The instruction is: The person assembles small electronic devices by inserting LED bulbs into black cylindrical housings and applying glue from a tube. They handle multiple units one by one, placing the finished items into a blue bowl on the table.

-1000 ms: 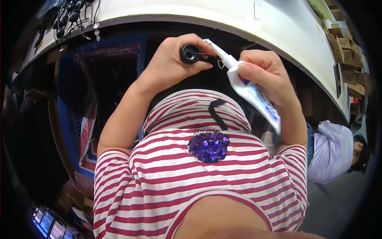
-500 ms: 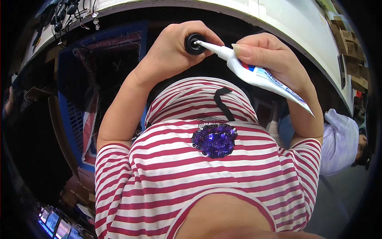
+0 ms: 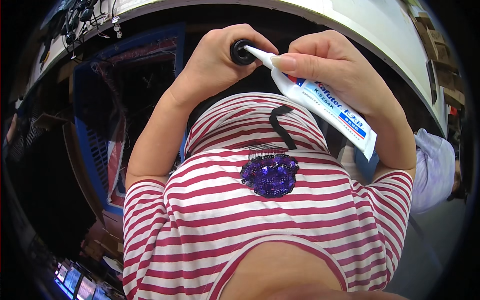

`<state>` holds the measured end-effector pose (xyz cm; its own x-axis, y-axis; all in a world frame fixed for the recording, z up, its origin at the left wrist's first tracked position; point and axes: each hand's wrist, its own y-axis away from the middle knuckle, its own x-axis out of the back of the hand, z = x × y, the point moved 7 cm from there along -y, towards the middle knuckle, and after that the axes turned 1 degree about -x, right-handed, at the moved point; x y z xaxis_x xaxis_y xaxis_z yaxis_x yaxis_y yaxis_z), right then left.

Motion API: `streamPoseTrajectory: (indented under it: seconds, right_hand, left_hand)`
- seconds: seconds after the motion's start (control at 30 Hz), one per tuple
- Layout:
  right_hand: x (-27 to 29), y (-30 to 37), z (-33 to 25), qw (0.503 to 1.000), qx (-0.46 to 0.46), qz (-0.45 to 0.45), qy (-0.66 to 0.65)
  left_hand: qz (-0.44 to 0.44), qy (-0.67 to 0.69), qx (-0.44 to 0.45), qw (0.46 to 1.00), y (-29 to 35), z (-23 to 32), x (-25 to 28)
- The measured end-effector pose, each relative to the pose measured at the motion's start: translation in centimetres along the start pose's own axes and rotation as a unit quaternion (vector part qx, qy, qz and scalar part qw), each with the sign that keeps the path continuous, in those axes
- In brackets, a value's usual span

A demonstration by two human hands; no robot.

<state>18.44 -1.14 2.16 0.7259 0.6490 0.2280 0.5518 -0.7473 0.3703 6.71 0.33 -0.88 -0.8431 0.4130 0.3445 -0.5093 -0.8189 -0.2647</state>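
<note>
My left hand (image 3: 218,57) is wrapped round a black cylindrical part (image 3: 235,52) with a round hollow end, which faces my right side; most of its body is hidden in the fingers. In my right hand (image 3: 330,67), thumb and fingers pinch a white and blue glue tube (image 3: 327,106) near its neck. The tube's long white nozzle (image 3: 259,54) points left, its tip at the opening of the black part. The flat tail of the tube hangs down toward the lower right, in front of my right forearm.
Beyond my hands runs a white table edge (image 3: 370,30). Black cables and small parts (image 3: 85,20) lie at its far left. A blue plastic crate (image 3: 90,125) stands left of my arm. Cardboard boxes (image 3: 442,60) are stacked far right, and another person's pale sleeve (image 3: 434,167) shows at right.
The glue tube has rolled so that its printed face shows more, and its tail has swung slightly left. Both hands have shifted a little, with the nozzle staying at the black part's opening.
</note>
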Motion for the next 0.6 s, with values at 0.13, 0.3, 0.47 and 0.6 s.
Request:
streamPoseTrajectory:
  seconds: [0.13,0.3,0.47,0.6]
  right_hand:
    - [-0.3,-0.2,0.0,1.0,0.003,-0.016,-0.006]
    - [-0.3,-1.0,0.7,0.999,-0.012,-0.034,-0.022]
    - [1.0,-2.1,1.9,0.995,-0.058,-0.043,-0.074]
    - [1.6,-2.1,2.7,0.971,-0.078,-0.061,-0.219]
  left_hand:
    - [0.0,0.016,0.013,1.0,-0.2,-0.3,-0.2]
    - [0.005,-0.005,0.027,1.0,-0.4,-0.4,-0.1]
    - [0.01,0.01,0.038,0.999,-0.5,-1.0,-0.1]
    - [0.015,0.041,0.062,0.997,-1.1,-1.4,0.1]
